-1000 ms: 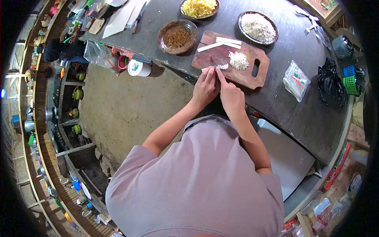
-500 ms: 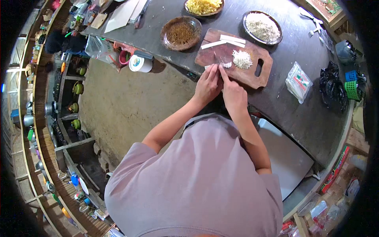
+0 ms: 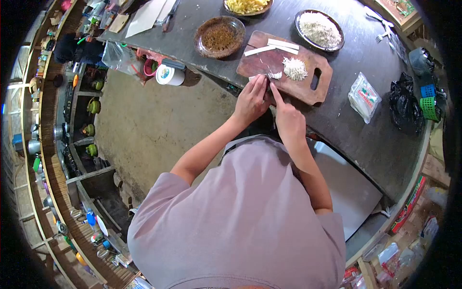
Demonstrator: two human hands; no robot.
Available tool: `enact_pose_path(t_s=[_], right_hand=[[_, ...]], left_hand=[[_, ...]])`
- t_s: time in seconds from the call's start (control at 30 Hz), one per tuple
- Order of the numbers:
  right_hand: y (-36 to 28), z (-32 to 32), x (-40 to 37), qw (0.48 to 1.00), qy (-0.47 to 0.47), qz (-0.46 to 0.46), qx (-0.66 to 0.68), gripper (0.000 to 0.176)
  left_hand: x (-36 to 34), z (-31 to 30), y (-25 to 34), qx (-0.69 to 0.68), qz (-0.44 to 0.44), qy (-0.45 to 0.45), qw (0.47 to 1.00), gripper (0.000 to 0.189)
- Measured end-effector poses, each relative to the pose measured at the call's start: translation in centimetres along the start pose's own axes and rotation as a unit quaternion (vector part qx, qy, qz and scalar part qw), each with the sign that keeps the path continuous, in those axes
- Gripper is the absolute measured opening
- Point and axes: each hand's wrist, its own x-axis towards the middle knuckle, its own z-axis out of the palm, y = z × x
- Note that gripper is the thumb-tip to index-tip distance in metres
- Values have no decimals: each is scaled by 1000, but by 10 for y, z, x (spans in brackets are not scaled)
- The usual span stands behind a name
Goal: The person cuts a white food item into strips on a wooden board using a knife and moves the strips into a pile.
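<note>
Left hand curls down on a white piece at the cutting board edge; right hand closed, forefinger out, contents hidden. Behind: bowl of brown shreds, plate of white shreds

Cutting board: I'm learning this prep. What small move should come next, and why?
Probably another thin cut across the white piece under the left hand, with the right hand close beside it: a shredded pile lies next to it and two long strips wait on the cutting board.
</note>
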Motion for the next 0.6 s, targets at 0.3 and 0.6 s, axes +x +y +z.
enact_pose_path(t_s=[0.3,0.6], right_hand=[[-8,8,15,999,41,-20,-12,74],[11,2,-29,1000,0,-7,-11,76]], left_hand=[[-2,5,-5,-32,1,10,999,59],[2,-2,-4,-17,11,4,1000,55]])
